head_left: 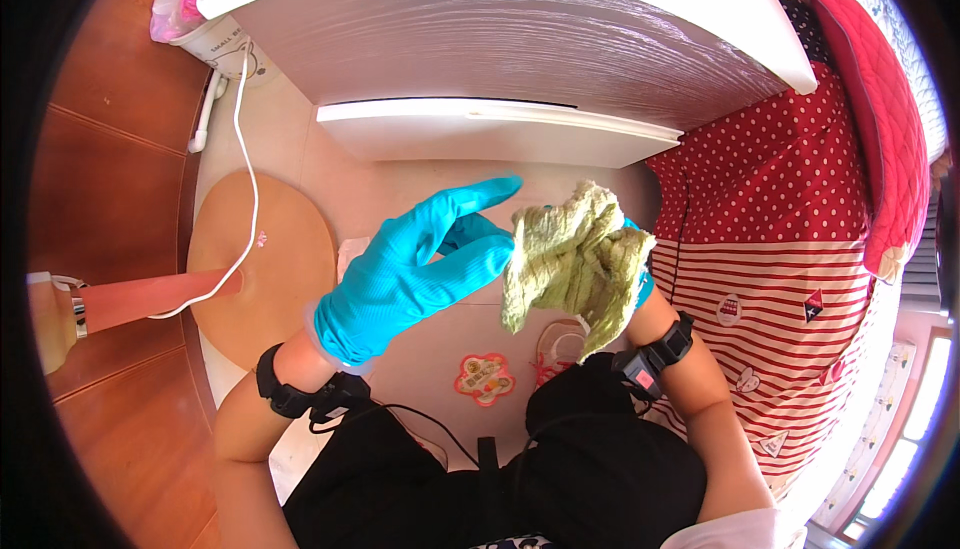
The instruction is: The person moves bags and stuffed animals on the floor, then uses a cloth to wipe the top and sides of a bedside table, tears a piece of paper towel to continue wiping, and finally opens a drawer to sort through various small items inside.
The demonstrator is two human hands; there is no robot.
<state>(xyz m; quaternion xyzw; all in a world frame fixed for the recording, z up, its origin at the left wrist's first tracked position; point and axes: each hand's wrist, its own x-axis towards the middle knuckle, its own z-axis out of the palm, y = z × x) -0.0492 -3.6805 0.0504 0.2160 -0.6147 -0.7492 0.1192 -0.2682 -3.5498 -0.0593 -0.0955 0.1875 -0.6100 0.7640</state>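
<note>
A crumpled light-green cloth (574,260) is held up before me, above the floor. My right hand (645,279), in a blue rubber glove, is behind the cloth and holds it; most of that hand is hidden. At the cloth's left edge is my left hand (420,264), also in a blue rubber glove. Its index finger and thumb are spread apart, and nothing shows between them. The thumb tip comes right up to the cloth; whether it touches, I cannot tell. Black straps with small devices circle both wrists.
Ahead stands a white cabinet (495,133) with a wood-grain panel. A round wooden base (262,249) with a pink pole and a white cable (244,151) lies left. A bed with a red patterned cover (765,174) borders the right. A flower-shaped sticker (484,380) marks the floor.
</note>
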